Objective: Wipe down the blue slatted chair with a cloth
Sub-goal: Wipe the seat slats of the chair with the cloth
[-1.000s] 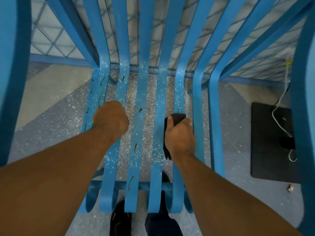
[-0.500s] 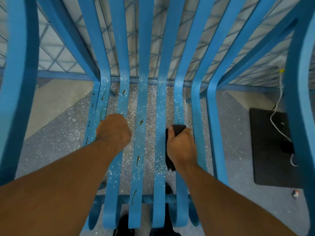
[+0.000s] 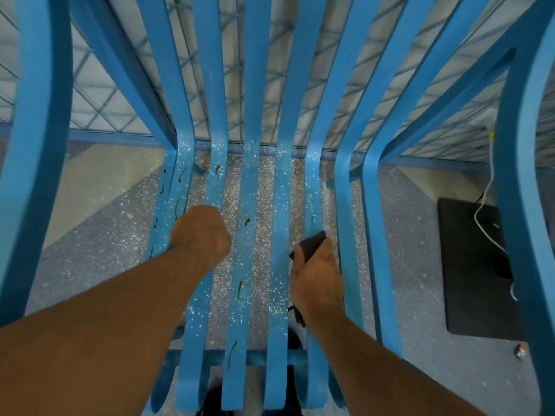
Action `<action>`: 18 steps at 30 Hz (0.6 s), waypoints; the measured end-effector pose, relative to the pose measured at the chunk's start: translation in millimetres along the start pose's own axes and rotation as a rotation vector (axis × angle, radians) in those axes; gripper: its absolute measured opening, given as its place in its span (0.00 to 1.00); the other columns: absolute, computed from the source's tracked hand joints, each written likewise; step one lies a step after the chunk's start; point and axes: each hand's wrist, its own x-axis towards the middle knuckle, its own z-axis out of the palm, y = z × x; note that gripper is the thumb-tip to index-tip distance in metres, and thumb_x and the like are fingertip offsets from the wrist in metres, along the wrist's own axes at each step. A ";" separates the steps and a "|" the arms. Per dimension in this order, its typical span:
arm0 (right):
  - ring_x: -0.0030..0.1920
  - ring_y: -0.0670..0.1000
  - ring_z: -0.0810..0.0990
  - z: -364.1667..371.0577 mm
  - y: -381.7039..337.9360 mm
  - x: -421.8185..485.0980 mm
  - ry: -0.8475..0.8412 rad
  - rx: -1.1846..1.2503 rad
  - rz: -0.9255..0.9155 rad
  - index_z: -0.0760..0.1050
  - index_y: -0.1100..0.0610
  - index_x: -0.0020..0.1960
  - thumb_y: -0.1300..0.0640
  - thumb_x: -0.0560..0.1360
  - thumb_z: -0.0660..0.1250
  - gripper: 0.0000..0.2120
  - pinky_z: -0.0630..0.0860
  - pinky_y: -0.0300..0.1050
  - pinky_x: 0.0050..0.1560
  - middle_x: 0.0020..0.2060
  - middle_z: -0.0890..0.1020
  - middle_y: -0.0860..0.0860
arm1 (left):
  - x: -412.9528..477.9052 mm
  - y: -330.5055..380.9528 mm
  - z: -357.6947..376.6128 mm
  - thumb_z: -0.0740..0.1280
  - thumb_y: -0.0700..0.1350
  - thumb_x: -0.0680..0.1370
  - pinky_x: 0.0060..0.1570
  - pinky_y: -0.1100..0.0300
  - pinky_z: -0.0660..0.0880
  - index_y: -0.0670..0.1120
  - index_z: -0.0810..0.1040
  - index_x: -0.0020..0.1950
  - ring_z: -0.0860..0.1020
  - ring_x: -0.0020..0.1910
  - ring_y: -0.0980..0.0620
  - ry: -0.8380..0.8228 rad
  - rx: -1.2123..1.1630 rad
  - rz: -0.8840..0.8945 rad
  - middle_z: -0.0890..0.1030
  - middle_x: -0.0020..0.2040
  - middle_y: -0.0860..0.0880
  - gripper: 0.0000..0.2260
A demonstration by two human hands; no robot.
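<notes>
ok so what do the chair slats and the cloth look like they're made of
Chair slats: probably bent wood or moulded plastic, painted matt blue; smooth curves, no grain visible, so I cannot tell which. Cloth: dark, soft fabric, bunched and folding in the right hand; weave too small to tell.

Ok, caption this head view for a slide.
Right hand holds a dark cloth to the speckled blue chair; left hand rests on its slats.
</notes>
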 end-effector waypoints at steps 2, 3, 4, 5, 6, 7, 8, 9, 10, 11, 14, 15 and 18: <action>0.42 0.56 0.81 -1.4 -11.8 21.4 -0.008 0.070 0.076 0.64 0.57 0.62 0.38 0.79 0.54 0.24 0.83 0.54 0.39 0.46 0.79 0.54 | 0.2 0.6 -0.8 0.69 0.37 0.74 0.29 0.58 0.73 0.41 0.74 0.37 0.76 0.34 0.49 -0.010 0.012 0.002 0.77 0.37 0.45 0.06; 0.40 0.55 0.81 -3.1 -18.1 32.5 -0.011 0.093 0.105 0.65 0.57 0.59 0.37 0.79 0.54 0.23 0.82 0.53 0.37 0.43 0.78 0.53 | 1.0 0.6 -0.3 0.69 0.38 0.74 0.30 0.58 0.74 0.40 0.75 0.39 0.77 0.36 0.48 -0.018 0.022 0.002 0.78 0.38 0.45 0.05; 0.40 0.55 0.80 -5.0 -23.3 41.9 -0.011 0.105 0.119 0.65 0.57 0.57 0.37 0.80 0.54 0.23 0.81 0.51 0.36 0.42 0.77 0.53 | 2.3 0.1 0.6 0.69 0.38 0.74 0.31 0.58 0.74 0.40 0.76 0.39 0.78 0.36 0.48 -0.022 0.028 0.000 0.78 0.38 0.45 0.05; 0.40 0.55 0.79 -6.8 -27.6 48.0 -0.009 0.111 0.119 0.66 0.58 0.57 0.37 0.80 0.54 0.23 0.79 0.49 0.36 0.42 0.77 0.52 | 3.5 -0.7 1.8 0.69 0.38 0.74 0.29 0.58 0.74 0.41 0.75 0.38 0.77 0.35 0.48 -0.019 0.026 -0.005 0.77 0.38 0.45 0.06; 0.40 0.54 0.78 -7.1 -30.6 51.4 -0.002 0.114 0.114 0.66 0.58 0.58 0.37 0.80 0.54 0.23 0.77 0.47 0.35 0.42 0.76 0.52 | 4.9 -1.6 2.8 0.69 0.38 0.74 0.28 0.59 0.72 0.41 0.74 0.37 0.76 0.33 0.50 -0.010 0.020 -0.008 0.77 0.36 0.46 0.07; 0.41 0.55 0.78 -7.2 -32.6 50.9 0.006 0.111 0.107 0.66 0.58 0.59 0.38 0.80 0.54 0.24 0.76 0.47 0.36 0.43 0.76 0.52 | 5.5 -1.8 3.3 0.68 0.38 0.74 0.26 0.60 0.71 0.41 0.74 0.36 0.75 0.32 0.50 -0.001 0.011 -0.011 0.76 0.35 0.46 0.08; 0.44 0.56 0.79 -7.2 -32.1 47.1 0.015 0.093 0.085 0.65 0.58 0.62 0.39 0.80 0.53 0.24 0.76 0.47 0.38 0.46 0.77 0.53 | 5.3 -1.8 3.6 0.68 0.37 0.74 0.25 0.60 0.70 0.41 0.74 0.36 0.75 0.31 0.51 0.003 -0.001 -0.012 0.76 0.35 0.46 0.08; 0.48 0.57 0.79 -6.6 -28.5 40.4 0.026 0.068 0.038 0.63 0.59 0.67 0.40 0.81 0.53 0.25 0.78 0.49 0.42 0.52 0.77 0.54 | 4.4 -1.3 3.2 0.68 0.38 0.74 0.24 0.60 0.69 0.41 0.74 0.36 0.75 0.31 0.51 0.003 -0.015 -0.015 0.77 0.34 0.46 0.08; 0.54 0.57 0.79 -4.9 -22.7 31.9 0.029 0.042 -0.020 0.59 0.59 0.72 0.42 0.81 0.53 0.26 0.79 0.52 0.47 0.58 0.76 0.55 | 3.7 -1.1 2.4 0.69 0.38 0.75 0.24 0.61 0.69 0.41 0.74 0.35 0.75 0.31 0.51 0.001 -0.025 -0.016 0.77 0.34 0.46 0.08; 0.60 0.58 0.76 -4.0 -16.9 21.1 0.022 0.020 -0.071 0.54 0.58 0.76 0.44 0.82 0.53 0.28 0.77 0.54 0.55 0.65 0.73 0.56 | 2.8 -1.1 1.7 0.69 0.39 0.75 0.23 0.61 0.68 0.41 0.74 0.35 0.75 0.30 0.51 -0.001 -0.027 -0.017 0.77 0.34 0.46 0.09; 0.70 0.58 0.67 -2.7 -1.6 -5.3 -0.025 -0.034 -0.119 0.42 0.56 0.79 0.46 0.83 0.52 0.32 0.69 0.52 0.67 0.75 0.61 0.56 | 2.9 -1.3 0.4 0.69 0.39 0.75 0.23 0.62 0.67 0.42 0.74 0.35 0.74 0.30 0.52 0.002 -0.033 -0.017 0.76 0.33 0.46 0.09; 0.71 0.58 0.67 -2.2 0.8 -8.3 -0.034 -0.051 -0.106 0.41 0.57 0.79 0.46 0.83 0.52 0.32 0.69 0.51 0.67 0.76 0.60 0.56 | 2.6 -0.7 0.3 0.68 0.38 0.75 0.24 0.62 0.67 0.41 0.74 0.36 0.73 0.29 0.52 -0.001 -0.028 -0.018 0.76 0.33 0.47 0.08; 0.59 0.58 0.78 -0.8 -4.6 7.6 -0.001 -0.043 -0.055 0.49 0.57 0.78 0.45 0.82 0.54 0.30 0.78 0.53 0.57 0.66 0.73 0.58 | 1.4 1.6 -1.0 0.68 0.38 0.75 0.27 0.60 0.70 0.43 0.72 0.36 0.72 0.29 0.53 -0.004 0.001 -0.026 0.75 0.33 0.47 0.09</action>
